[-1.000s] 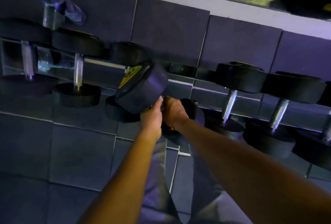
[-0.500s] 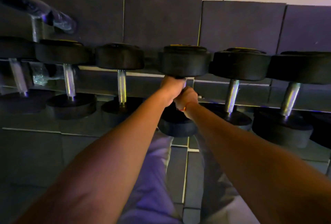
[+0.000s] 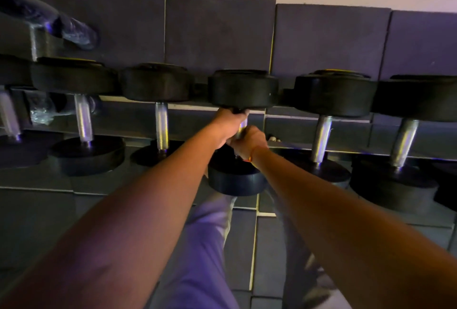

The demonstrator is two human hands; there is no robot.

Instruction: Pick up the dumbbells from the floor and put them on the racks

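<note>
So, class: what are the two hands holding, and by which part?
Both the left hand and the right hand hold one dumbbell by its metal handle, between the two weights.

Bare forearms, orange wristband (image 3: 248, 159), light trousers (image 3: 205, 247)

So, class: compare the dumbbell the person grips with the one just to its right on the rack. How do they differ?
The gripped dumbbell has the left hand and right hand wrapped round its handle; the right neighbour is untouched, its metal handle fully visible. The neighbour's heads look larger. Both have black round heads and lie the same way across the rack.
</note>
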